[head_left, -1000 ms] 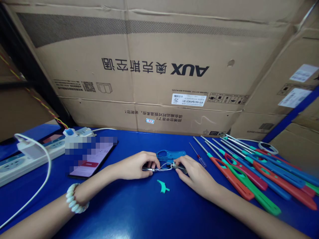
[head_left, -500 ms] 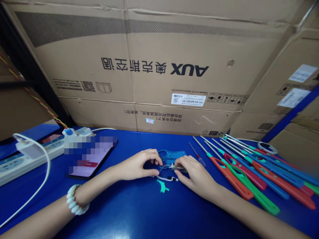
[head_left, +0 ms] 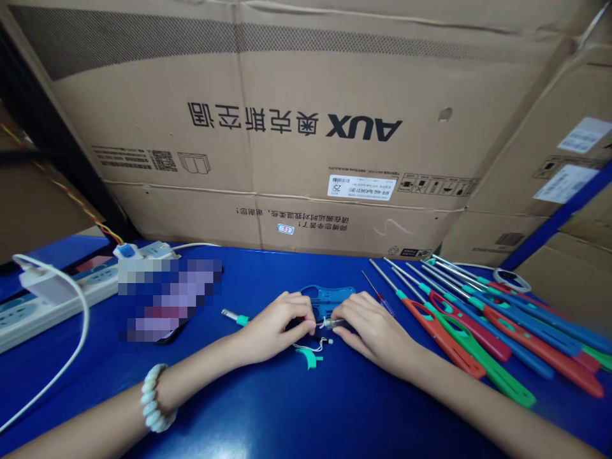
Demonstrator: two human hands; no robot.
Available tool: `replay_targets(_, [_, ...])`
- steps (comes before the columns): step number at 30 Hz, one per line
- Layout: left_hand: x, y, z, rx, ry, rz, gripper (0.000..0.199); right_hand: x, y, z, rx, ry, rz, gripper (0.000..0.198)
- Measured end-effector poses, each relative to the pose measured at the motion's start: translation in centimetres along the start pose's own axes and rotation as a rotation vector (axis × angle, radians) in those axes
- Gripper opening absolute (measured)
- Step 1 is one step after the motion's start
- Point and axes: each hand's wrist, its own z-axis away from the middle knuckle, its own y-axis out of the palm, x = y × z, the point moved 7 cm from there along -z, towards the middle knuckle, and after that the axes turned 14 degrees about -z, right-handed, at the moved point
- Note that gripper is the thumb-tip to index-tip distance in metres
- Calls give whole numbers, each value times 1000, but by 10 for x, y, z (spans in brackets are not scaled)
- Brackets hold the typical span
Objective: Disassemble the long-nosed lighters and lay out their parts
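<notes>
My right hand (head_left: 370,322) grips a small clear fuel tank (head_left: 329,323) with a pale fitting at its left end. Close to that fitting, my left hand (head_left: 287,320) has thumb and fingertips pinched together on what looks like the thin tube leading from the tank; the fingers mostly hide it. Behind both hands lies an opened blue lighter shell (head_left: 327,295). White wires (head_left: 313,348) with a small black part rest just below my fingers. Nearer me is a loose green trigger (head_left: 308,358). A metal lighter nozzle with a green collar (head_left: 243,320) sticks out left of my left hand.
Several long-necked lighters (head_left: 478,319) lie fanned out on the right, beside a small screwdriver (head_left: 380,296). At left are a blurred-out phone (head_left: 167,312), a power strip (head_left: 102,280) and a white cable (head_left: 85,319). A large cardboard box (head_left: 287,159) closes off the back.
My left hand has moved right, towards the tank, and its open fingers have closed into a pinch. The metal nozzle now shows left of it. My right hand keeps its grip.
</notes>
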Motion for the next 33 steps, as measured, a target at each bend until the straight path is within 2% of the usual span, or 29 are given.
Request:
replay_targets(3, [4, -4, 0, -36, 2, 29, 23, -7, -8, 1, -5, 2, 21, 14])
replay_targets(6, [11, -9, -1, -93, -9, 73, 26, -18, -25, 0, -71, 57, 34, 12])
replay_targets(9, [12, -8, -3, -80, 12, 94, 22, -21, -35, -1, -118, 77, 40, 9])
replay_targets(11, [10, -6, -3, -64, 13, 58, 13, -18, -33, -2, -123, 65, 53, 9])
replay_targets(15, [3, -7, -2, -107, -49, 70, 16, -8, -21, -1, -144, 21, 62, 10])
replay_targets(21, [-12, -4, -4, -92, -81, 429, 34, 9, -16, 1, -235, -64, -13, 9])
replay_targets(25, [-11, 3, -4, -67, -147, 670, 34, 15, -14, 3, -243, -75, -46, 7])
replay_targets(33, [-8, 10, -5, -44, -236, 868, 30, 15, -8, 6, -254, -54, -89, 4])
